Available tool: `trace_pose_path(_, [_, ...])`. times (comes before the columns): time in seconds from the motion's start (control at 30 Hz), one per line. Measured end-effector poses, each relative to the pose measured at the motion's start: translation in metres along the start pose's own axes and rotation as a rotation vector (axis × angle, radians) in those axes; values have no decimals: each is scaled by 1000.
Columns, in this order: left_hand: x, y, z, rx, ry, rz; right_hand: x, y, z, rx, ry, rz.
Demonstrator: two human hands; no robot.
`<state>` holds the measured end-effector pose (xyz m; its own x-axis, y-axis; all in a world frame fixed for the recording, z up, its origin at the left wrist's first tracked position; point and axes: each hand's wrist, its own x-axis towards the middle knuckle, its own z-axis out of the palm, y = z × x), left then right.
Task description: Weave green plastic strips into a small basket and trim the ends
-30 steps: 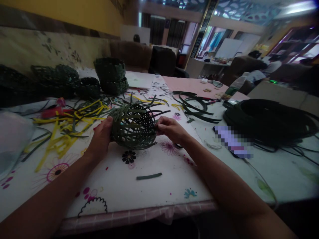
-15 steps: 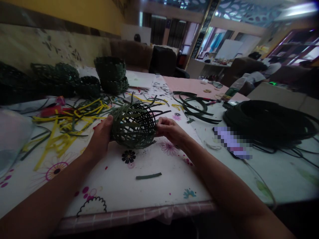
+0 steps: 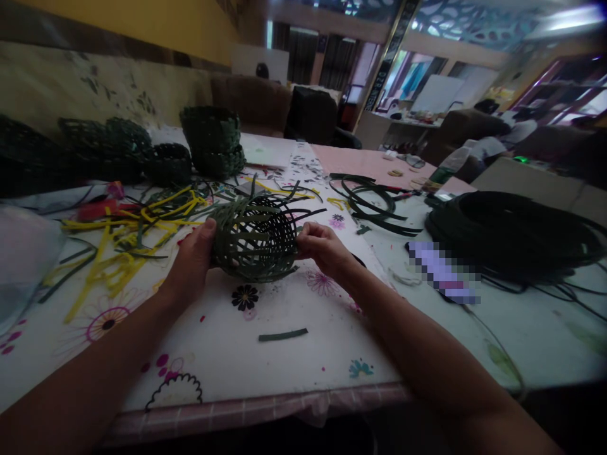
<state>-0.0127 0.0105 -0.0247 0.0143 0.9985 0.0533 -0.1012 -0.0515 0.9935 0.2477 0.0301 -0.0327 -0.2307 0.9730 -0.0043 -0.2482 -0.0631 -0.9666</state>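
A dark green woven basket (image 3: 251,237) lies on its side above the table, its open rim with loose strip ends turned to the right. My left hand (image 3: 196,253) is closed around the basket's base end, thumb on top and the other fingers mostly hidden beneath. At the rim, my right hand (image 3: 317,242) pinches a dark green strip against the weave; its fingertips partly hide the strip. A bit of dark strip (image 3: 359,260) shows beside the right wrist. One short cut strip (image 3: 283,335) lies on the flowered tablecloth (image 3: 227,366) in front.
Yellow and green strips (image 3: 114,246) are heaped at left. Finished-looking woven baskets (image 3: 211,142) stand behind. Loose strip loops (image 3: 365,199), a large dark coil (image 3: 512,234), a phone (image 3: 441,272) with a cable and a plastic bottle (image 3: 448,167) lie to the right.
Both hands keep their hold on the basket, almost unmoved. A dark bit of strip now shows beside my right wrist, where none was visible before.
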Motion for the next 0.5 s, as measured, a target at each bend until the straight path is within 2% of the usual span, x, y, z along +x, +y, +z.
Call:
trace_pose_path(0.3, [-4, 3, 4, 56, 44, 49, -2, -3, 8, -64, 120, -20])
trace_pose_path(0.5, [-5, 4, 4, 79, 36, 60, -2, -3, 12, -107, 154, -18])
